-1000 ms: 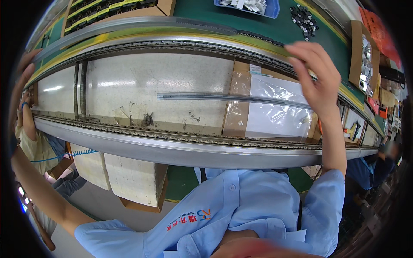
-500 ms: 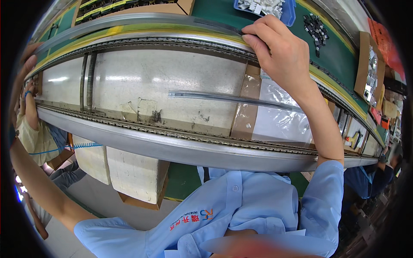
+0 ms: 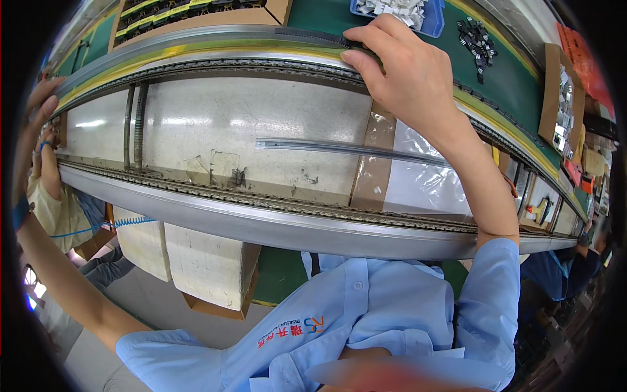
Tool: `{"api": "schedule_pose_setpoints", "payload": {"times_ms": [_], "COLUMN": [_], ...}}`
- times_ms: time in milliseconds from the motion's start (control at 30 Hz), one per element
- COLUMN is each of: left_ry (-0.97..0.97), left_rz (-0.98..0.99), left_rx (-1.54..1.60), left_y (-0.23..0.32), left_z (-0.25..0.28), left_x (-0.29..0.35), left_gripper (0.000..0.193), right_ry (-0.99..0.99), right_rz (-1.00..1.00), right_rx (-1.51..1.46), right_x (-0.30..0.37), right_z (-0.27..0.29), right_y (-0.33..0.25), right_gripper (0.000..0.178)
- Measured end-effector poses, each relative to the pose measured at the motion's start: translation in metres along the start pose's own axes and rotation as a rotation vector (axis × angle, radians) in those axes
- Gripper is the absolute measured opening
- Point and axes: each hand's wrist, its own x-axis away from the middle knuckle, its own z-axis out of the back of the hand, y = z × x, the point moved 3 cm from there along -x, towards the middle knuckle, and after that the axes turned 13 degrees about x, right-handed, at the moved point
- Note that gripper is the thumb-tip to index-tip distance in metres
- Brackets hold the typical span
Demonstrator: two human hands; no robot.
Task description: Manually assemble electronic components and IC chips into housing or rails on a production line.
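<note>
A long silver metal rail (image 3: pixel 196 36) runs along the far side of the conveyor. My right hand (image 3: pixel 408 72) pinches the right end of a thin black strip (image 3: pixel 310 35) between thumb and fingers. The strip lies lengthwise along the rail's far side, and how deep it sits in it I cannot tell. At the far left edge, my left hand (image 3: pixel 38 108) has its fingers closed about the rail's left end; the palm is partly cut off by the picture's rim.
A second metal rail (image 3: pixel 313 147) lies across the conveyor bed (image 3: pixel 248 104), by plastic-covered paper. Beyond are a carton (image 3: pixel 277 12) of black-and-yellow parts, a blue bin (image 3: pixel 434 23) of white pieces, and loose black parts (image 3: pixel 480 49). A co-worker's hand (image 3: pixel 47 147) is at left.
My right hand has moved left along the rail, and the black strip has shifted left with it. My left hand stays at the rail's left end with little movement.
</note>
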Motion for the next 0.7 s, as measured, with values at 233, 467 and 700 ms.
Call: {"api": "schedule_pose_setpoints", "payload": {"times_ms": [233, 467, 700], "left_ry": [-0.148, -0.092, -0.098], "left_rz": [-0.12, -0.244, -0.254], "left_rx": [0.111, 0.024, 0.0], "left_y": [-0.006, 0.014, -0.001], "left_z": [-0.003, -0.016, -0.018], "left_x": [-0.004, 0.012, 0.007], "left_gripper": [0.04, 0.036, 0.036], "right_ry": [-0.01, -0.041, -0.088], "right_rz": [-0.028, 0.0, 0.001], "right_rx": [-0.026, 0.131, 0.227], "right_x": [-0.006, -0.009, -0.006], "right_z": [-0.005, -0.006, 0.006], "right_y": [0.0, -0.007, -0.003], "right_gripper": [0.012, 0.009, 0.009]}}
